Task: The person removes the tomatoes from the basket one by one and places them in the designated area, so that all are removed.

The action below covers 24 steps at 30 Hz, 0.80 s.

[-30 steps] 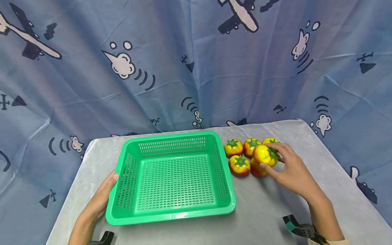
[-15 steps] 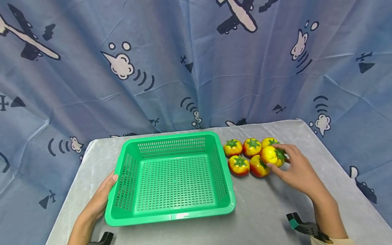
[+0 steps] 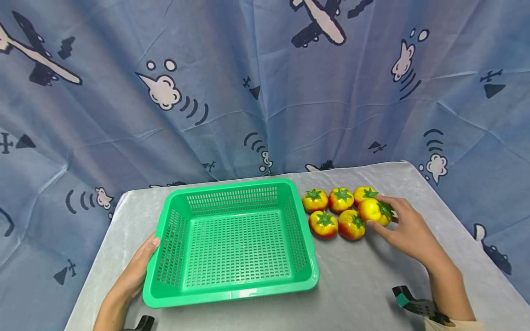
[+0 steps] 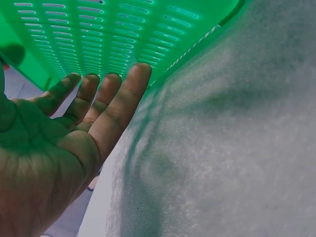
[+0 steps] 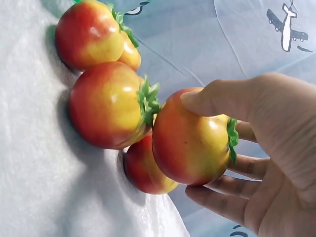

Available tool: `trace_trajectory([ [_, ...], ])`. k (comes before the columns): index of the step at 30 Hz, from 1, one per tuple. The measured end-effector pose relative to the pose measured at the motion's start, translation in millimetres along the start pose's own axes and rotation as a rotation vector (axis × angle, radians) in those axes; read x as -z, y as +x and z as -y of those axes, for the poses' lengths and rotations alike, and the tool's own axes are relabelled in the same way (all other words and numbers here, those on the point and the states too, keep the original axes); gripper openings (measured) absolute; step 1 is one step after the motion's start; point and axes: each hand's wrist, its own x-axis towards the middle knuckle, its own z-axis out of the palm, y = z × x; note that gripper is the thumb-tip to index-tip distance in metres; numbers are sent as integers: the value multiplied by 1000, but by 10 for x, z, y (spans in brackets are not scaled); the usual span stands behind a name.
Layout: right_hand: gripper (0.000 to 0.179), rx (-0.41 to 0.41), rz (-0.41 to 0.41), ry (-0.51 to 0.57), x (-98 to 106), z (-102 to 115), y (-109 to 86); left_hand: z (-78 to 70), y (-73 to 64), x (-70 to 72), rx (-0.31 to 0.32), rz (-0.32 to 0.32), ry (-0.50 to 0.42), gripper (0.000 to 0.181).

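My right hand [image 3: 410, 229] holds a red and yellow tomato [image 3: 374, 211] with a green leafy top. In the right wrist view the thumb lies on one side of this held tomato [image 5: 190, 143] and the fingers on the other. It is raised off the table, close beside other tomatoes of the same look, such as the front one [image 3: 352, 225] and the back one [image 3: 364, 194]. My left hand [image 3: 134, 271] grips the left side of a green plastic basket [image 3: 232, 294], thumb over the rim. Its fingers touch the slotted outer wall in the left wrist view.
More tomatoes, including one at the near left [image 3: 324, 225], stand in two rows by the basket's right wall. A pale cloth covers the table [image 3: 352, 285]. A blue curtain [image 3: 265, 92] with printed planes hangs behind its back edge.
My right hand has moved right with the tomato and lowered it slightly, from over the front tomato to the right end of the group. The left hand and basket stay put.
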Motion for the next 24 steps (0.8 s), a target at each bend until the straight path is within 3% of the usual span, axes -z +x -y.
trace_trajectory([
  [6,70,-9,5,-20,-5,-82,9,-11,7,-24,25,-35,35,67],
  [17,71,-66,75,-48,-27,-164,32,3,-3,6,-21,11,4,67],
  [24,72,-71,107,-47,-51,-212,35,-12,0,-13,7,-19,41,67],
])
